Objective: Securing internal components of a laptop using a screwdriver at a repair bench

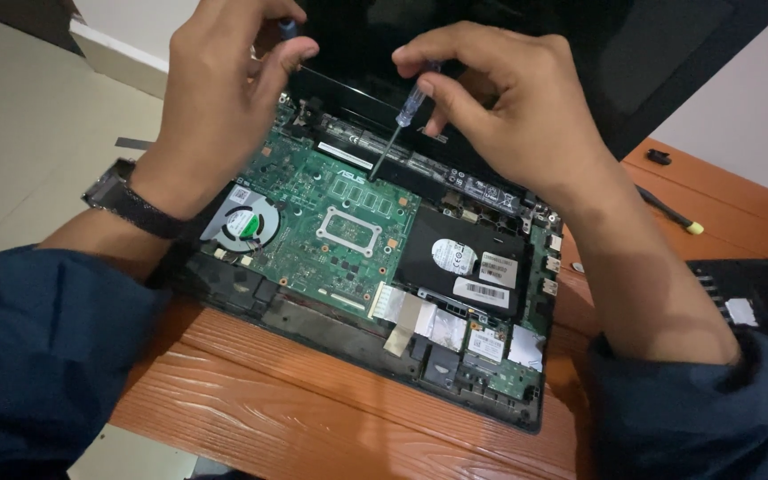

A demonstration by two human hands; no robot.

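Fingers [428, 89] of the right hand [500, 107] pinch a small screwdriver [399, 124] above the green motherboard [331, 222]; the left hand [215, 89] grips a blue-tipped tool [288, 27] beside it.

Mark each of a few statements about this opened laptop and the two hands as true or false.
1. The right hand holds a screwdriver with its tip down at the laptop. True.
2. The laptop's bottom cover is on. False: the green circuit board lies exposed.
3. The cooling fan sits near the left hand's wrist. True.
4. The laptop rests on a glass table. False: it is an orange wood-grain table.
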